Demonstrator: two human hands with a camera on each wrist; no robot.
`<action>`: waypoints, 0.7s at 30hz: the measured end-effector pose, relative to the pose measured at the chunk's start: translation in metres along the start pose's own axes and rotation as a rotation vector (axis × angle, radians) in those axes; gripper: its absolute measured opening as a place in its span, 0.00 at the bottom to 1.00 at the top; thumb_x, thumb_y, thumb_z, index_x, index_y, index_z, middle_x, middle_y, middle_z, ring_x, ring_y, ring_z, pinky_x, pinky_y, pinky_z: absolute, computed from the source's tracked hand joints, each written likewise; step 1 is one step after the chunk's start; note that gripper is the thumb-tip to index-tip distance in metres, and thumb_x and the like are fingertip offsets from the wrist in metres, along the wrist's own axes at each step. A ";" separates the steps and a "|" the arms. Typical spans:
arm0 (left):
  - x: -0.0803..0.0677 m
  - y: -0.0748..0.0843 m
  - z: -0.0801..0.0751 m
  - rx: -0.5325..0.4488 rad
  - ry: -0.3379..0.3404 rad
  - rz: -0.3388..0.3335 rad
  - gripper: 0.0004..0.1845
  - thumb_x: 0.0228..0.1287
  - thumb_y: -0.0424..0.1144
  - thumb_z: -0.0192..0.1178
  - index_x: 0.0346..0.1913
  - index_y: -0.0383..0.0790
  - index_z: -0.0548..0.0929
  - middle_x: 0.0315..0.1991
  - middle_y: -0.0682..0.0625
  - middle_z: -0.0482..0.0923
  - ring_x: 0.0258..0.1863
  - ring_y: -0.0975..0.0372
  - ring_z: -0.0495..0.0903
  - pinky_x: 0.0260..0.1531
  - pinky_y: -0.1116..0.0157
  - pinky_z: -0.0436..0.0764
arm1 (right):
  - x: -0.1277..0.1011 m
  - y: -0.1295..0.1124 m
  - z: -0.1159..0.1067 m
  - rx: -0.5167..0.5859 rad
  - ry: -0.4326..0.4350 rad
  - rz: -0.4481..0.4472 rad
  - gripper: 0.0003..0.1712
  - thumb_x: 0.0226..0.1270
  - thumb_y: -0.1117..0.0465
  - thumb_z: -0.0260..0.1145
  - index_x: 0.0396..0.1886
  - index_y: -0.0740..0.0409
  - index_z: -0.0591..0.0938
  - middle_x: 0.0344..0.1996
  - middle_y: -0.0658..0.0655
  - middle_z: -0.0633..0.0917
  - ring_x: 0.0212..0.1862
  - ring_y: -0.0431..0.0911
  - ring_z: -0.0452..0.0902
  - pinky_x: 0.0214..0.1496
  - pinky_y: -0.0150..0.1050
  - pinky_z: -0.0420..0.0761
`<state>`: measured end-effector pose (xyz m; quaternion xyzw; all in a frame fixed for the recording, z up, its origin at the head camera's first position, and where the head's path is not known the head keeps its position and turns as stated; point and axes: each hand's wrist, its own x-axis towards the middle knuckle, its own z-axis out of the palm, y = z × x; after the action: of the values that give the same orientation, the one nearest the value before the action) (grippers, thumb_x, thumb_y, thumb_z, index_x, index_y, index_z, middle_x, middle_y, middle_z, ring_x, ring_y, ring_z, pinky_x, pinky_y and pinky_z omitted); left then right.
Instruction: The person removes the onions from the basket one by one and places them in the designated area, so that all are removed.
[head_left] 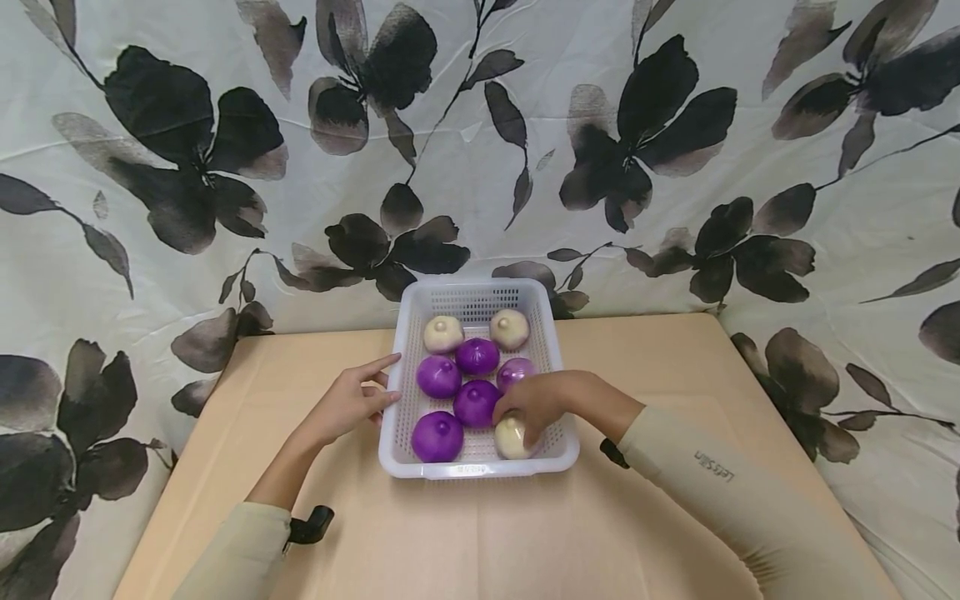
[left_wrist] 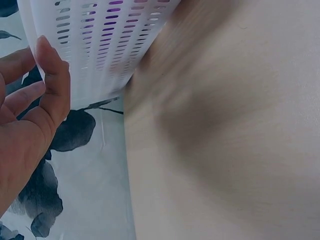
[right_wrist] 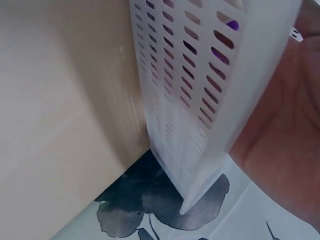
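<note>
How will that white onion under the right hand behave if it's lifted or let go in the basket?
The white onion looks round and smooth, so it may slip unless the right hand curls well around it. Set down, it would probably roll until it meets the basket wall or a purple onion. It keeps its shape under the fingers, so it is likely firm.

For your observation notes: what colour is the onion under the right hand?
Creamy white onion, gripped by the right hand; clearest in the head view.
</note>
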<state>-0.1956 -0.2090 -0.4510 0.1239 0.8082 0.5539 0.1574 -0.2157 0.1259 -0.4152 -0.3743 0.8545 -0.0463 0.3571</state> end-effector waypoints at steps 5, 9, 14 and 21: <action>0.000 0.001 0.001 -0.002 -0.002 0.003 0.37 0.69 0.28 0.64 0.79 0.32 0.62 0.47 0.32 0.75 0.29 0.63 0.85 0.26 0.57 0.89 | 0.003 -0.002 0.002 -0.042 -0.023 0.013 0.36 0.53 0.60 0.82 0.63 0.42 0.83 0.54 0.45 0.84 0.55 0.41 0.76 0.68 0.38 0.77; 0.000 0.002 0.001 -0.007 -0.003 0.004 0.37 0.69 0.27 0.63 0.79 0.31 0.62 0.47 0.32 0.75 0.29 0.63 0.85 0.26 0.57 0.89 | 0.003 -0.004 0.003 -0.080 -0.045 0.007 0.37 0.53 0.61 0.82 0.64 0.40 0.81 0.52 0.45 0.83 0.54 0.42 0.76 0.66 0.39 0.77; 0.000 0.003 0.001 -0.004 -0.001 0.000 0.38 0.69 0.27 0.63 0.79 0.31 0.62 0.47 0.33 0.75 0.29 0.63 0.85 0.26 0.56 0.89 | 0.003 -0.007 0.004 -0.094 -0.058 0.013 0.40 0.53 0.61 0.82 0.68 0.40 0.80 0.54 0.46 0.83 0.57 0.43 0.76 0.68 0.42 0.78; 0.000 0.001 0.001 -0.010 -0.001 0.001 0.38 0.69 0.27 0.64 0.79 0.32 0.62 0.46 0.33 0.76 0.29 0.62 0.85 0.25 0.58 0.89 | 0.005 -0.007 0.005 -0.121 -0.058 0.018 0.41 0.53 0.59 0.83 0.68 0.38 0.80 0.57 0.45 0.82 0.59 0.42 0.75 0.70 0.42 0.76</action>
<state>-0.1951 -0.2082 -0.4500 0.1236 0.8052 0.5580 0.1581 -0.2107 0.1187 -0.4191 -0.3886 0.8484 0.0192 0.3588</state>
